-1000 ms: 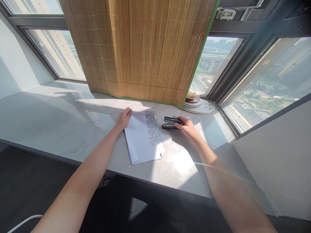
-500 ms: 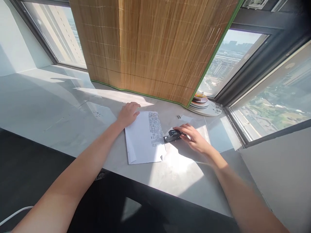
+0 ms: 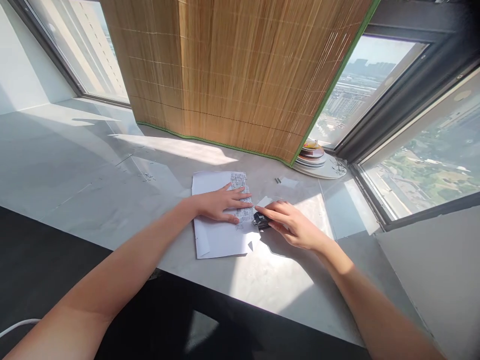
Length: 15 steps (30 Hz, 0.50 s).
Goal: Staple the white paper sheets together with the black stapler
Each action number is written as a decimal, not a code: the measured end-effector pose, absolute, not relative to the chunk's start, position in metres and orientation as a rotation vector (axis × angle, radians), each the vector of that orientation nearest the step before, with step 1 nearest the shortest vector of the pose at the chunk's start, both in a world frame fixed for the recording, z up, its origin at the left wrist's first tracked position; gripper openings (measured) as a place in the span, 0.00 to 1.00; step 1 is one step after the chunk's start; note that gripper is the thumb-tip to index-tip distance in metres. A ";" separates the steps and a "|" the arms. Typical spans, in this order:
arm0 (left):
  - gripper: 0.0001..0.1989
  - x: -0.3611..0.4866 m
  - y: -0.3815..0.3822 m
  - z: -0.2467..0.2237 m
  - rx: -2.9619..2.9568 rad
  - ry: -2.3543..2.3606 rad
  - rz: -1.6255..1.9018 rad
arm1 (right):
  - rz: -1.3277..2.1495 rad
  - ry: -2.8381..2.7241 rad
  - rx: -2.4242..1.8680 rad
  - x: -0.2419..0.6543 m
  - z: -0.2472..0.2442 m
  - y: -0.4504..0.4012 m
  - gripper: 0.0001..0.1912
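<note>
White paper sheets [image 3: 213,235] lie flat on the pale counter, with a dense band of small dark marks down the right side. Whether these are staples or print, I cannot tell. My left hand [image 3: 221,204] rests on the sheets, fingers spread, the tips over the marked band. A black stapler [image 3: 261,220] stands at the right edge of the sheets. My right hand [image 3: 290,222] is closed around it from the right, fingers on its top, hiding its back part. The fingertips of both hands are close together at the edge.
Two small grey strips [image 3: 278,180] lie beside a white paper scrap [image 3: 289,183] behind my right hand. Stacked plates [image 3: 313,161] stand in the far right corner. A bamboo blind [image 3: 232,75] hangs at the back. The counter's front edge [image 3: 217,292] drops to a dark area.
My left hand has moved from the sheets' upper left corner to the right, onto the marked band. My right hand has shifted slightly left and nearer, gripping further forward on the stapler.
</note>
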<state>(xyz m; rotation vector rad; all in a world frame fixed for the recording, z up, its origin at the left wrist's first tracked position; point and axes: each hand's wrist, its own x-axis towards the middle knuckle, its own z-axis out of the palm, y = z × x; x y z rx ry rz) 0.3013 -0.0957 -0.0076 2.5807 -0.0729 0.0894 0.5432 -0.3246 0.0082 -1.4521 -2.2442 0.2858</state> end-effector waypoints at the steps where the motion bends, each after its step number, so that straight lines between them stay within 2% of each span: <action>1: 0.36 0.302 -0.097 -0.006 2.611 -0.086 0.010 | 0.258 -2.245 -1.458 0.540 0.008 -0.324 0.28; 5: 0.41 0.304 -0.106 -0.002 2.669 -0.114 -0.147 | 0.172 -2.246 -1.479 0.528 0.009 -0.325 0.28; 15: 0.38 0.305 -0.107 -0.006 2.657 -0.096 -0.140 | 0.166 -2.284 -1.540 0.511 0.009 -0.324 0.31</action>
